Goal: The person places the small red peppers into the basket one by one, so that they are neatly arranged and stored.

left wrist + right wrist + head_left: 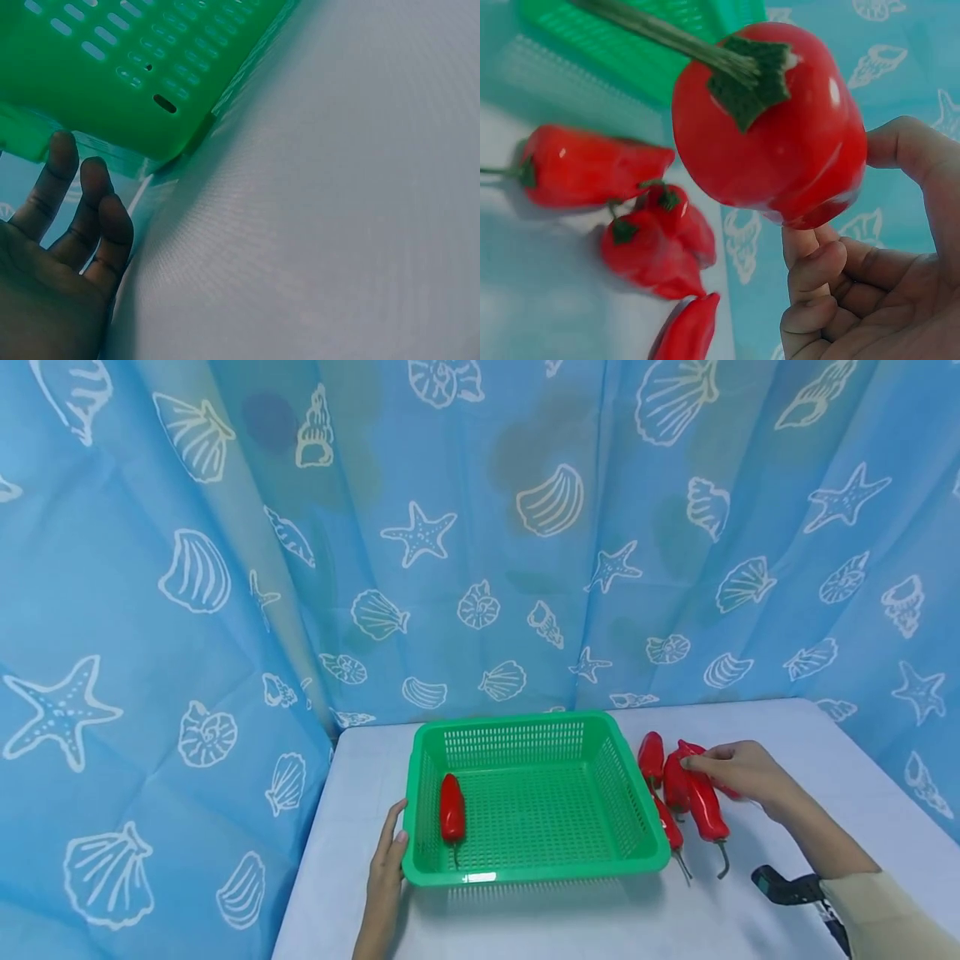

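Note:
A red pepper (452, 810) with a green stem lies inside the green plastic basket (513, 867), near its left wall. My left hand (386, 868) rests against the outside of that left wall, its fingertips touching around the rim. In the left wrist view the hand's fingers (97, 217) are gently bent beside the basket's corner. On the right, my right hand (742, 768) pinches another red pepper (772, 135) by its narrow end, stem hanging toward me. Several more red peppers (651, 756) lie right of the basket, partly hidden by the hand and the held pepper.
A white cloth (570, 922) covers the table. Behind and at both sides hangs a blue curtain (465, 635) with white shell and starfish prints. A black strap device (787, 887) is worn at the right wrist.

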`<state>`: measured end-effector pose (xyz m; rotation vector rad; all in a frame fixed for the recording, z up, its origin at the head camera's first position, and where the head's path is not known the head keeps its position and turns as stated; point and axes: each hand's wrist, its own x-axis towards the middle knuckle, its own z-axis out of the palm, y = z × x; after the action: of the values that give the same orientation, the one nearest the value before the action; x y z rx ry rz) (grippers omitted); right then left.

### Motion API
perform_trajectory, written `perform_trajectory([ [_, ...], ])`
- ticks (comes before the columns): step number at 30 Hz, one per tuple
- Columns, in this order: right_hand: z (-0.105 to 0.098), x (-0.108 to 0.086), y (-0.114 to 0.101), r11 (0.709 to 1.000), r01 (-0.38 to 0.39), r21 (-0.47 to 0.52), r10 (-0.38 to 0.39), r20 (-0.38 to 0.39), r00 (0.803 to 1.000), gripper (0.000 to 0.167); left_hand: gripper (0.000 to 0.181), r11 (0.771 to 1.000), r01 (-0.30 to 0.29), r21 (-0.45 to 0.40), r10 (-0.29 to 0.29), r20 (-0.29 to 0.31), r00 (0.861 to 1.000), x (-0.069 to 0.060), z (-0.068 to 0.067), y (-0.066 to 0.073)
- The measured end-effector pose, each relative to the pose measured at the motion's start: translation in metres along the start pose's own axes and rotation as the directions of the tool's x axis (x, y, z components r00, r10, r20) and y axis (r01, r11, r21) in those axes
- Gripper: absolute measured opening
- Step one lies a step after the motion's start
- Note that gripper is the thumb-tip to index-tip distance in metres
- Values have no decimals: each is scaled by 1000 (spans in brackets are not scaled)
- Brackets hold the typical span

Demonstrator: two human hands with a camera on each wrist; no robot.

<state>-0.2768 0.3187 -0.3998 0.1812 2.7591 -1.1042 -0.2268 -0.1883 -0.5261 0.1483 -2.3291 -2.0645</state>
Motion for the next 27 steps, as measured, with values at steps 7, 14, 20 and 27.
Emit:
perform_trajectory([
  [7,0,4,-25,999,38,-3,-38,16,999,78,59,1000,-27,-6,26,-16,1000,5,-1,0],
  [14,12,2,-40,997,74,17,-74,39,996,75,59,1000,12,11,-12,-14,1000,-1,1,-1],
  [20,22,5,-58,991,117,66,-120,35,992,69,60,1000,24,4,-24,-26,999,-1,2,0],
  [27,30,9,-75,991,118,67,-121,50,991,70,58,1000,16,14,-16,-22,1000,-1,2,2],
])
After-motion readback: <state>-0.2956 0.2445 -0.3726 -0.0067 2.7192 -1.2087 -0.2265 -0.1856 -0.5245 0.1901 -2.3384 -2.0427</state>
